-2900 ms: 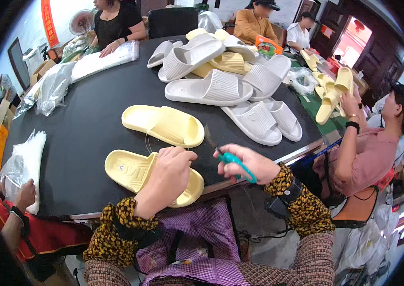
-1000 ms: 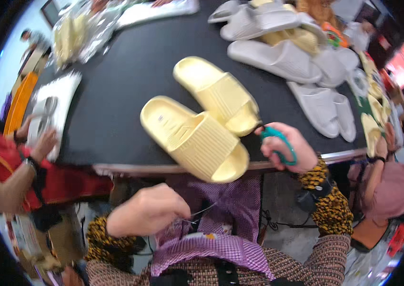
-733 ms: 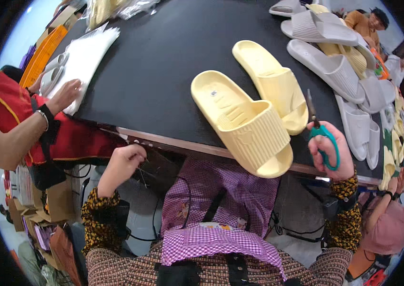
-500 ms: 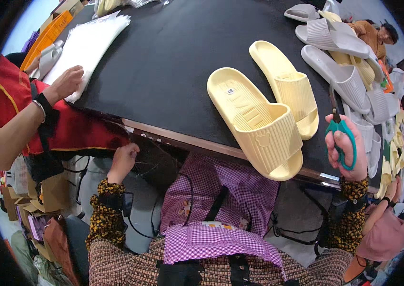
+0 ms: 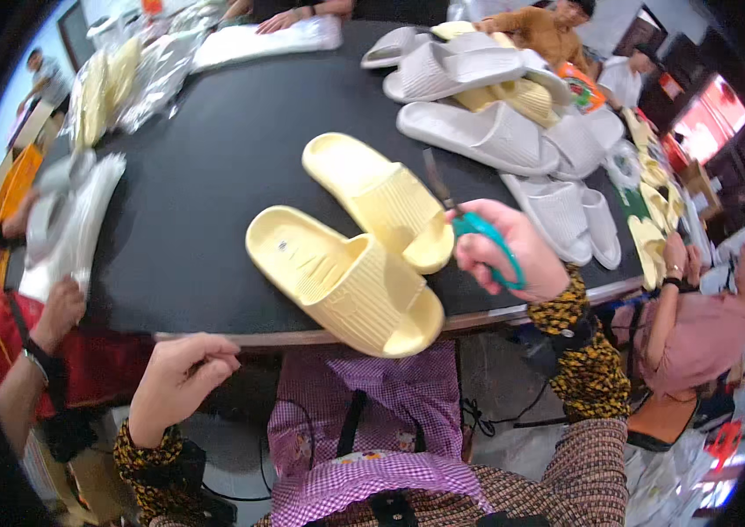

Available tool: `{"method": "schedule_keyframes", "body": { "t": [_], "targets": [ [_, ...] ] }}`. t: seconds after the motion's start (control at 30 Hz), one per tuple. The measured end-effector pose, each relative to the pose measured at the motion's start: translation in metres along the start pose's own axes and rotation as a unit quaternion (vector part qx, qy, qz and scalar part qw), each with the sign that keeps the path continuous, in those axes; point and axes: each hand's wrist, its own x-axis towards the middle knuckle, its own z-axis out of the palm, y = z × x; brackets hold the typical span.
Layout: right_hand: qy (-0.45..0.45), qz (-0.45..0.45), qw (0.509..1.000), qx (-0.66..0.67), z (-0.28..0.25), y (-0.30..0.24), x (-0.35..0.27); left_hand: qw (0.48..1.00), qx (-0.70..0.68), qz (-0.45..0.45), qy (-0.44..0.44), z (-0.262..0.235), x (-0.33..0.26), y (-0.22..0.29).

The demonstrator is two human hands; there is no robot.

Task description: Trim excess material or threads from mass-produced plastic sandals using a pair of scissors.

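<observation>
Two pale yellow slide sandals lie side by side at the near edge of the black table. The nearer sandal overhangs the edge a little; the farther sandal lies behind it. My right hand holds teal-handled scissors, blades pointing up and away, just right of the sandals. My left hand is below the table edge, fingers curled loosely, with nothing visible in it.
A heap of white and yellow sandals fills the far right of the table. Plastic bags and white packages lie at left, handled by a person in red. Another person in pink sits at right.
My left hand has come up from low beside my lap to just under the table edge. My right hand with the scissors has moved in next to the sandals.
</observation>
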Motion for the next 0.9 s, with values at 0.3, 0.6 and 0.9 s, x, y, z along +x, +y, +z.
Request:
{"method": "schedule_keyframes", "body": {
  "t": [0.3,0.6,0.9],
  "targets": [
    [-0.039,-0.018,0.999,-0.029,-0.031,0.038,-0.009,0.998,0.025,0.044,-0.035,0.091,0.142,0.037],
    [0.015,-0.077,0.997,-0.021,-0.046,0.062,-0.010,0.988,0.043,0.143,-0.027,0.077,0.161,0.056],
    [-0.005,-0.082,0.997,0.007,-0.046,0.073,-0.013,0.992,-0.083,0.026,-0.090,0.066,0.179,0.065]
  ]
}}
